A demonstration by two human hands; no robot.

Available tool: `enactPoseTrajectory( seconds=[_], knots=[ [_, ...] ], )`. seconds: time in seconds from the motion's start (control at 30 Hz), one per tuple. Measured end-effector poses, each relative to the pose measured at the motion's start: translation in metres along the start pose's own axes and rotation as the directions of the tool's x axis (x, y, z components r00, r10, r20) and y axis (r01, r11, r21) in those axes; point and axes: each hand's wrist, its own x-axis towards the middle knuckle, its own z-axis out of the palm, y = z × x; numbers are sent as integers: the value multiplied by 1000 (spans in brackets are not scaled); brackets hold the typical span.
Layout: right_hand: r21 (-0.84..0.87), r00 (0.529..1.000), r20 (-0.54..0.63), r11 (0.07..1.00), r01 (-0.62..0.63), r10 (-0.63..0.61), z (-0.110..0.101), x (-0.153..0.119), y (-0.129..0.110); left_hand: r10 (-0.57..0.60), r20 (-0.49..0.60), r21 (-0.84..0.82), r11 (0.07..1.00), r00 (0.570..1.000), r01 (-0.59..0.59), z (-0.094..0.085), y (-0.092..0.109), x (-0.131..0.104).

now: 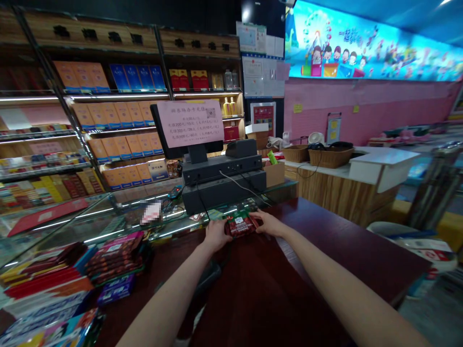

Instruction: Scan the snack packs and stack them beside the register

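Note:
A red and green snack packet [240, 224] lies at the far edge of the dark red tabletop [260, 284], in front of the cash register. My left hand [217, 235] grips its left end, with the fingers curled against it. At the packet's right end is my right hand [266, 224], its thumb and fingers closed on the edge. The packet is held between both hands, its printed face up.
Stacked packets [115, 258] and a pile of colourful bags [47, 308] stand at the left. Behind are a glass counter [97, 231], a black register [224, 168] and a monitor bearing a pink sign [191, 123]. Baskets [331, 156] sit on another counter at the right.

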Motion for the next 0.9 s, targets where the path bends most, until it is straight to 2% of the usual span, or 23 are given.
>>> enactPoseTrajectory(
  seconds=[0.4, 0.9],
  knots=[
    [-2, 1000, 24, 1000, -3, 4, 3, 15, 17, -53, 60, 33, 998, 997, 51, 8, 6, 6],
    [8, 998, 59, 1000, 8, -9, 9, 14, 27, -95, 133, 7, 995, 987, 95, 13, 2, 12]
  ],
)
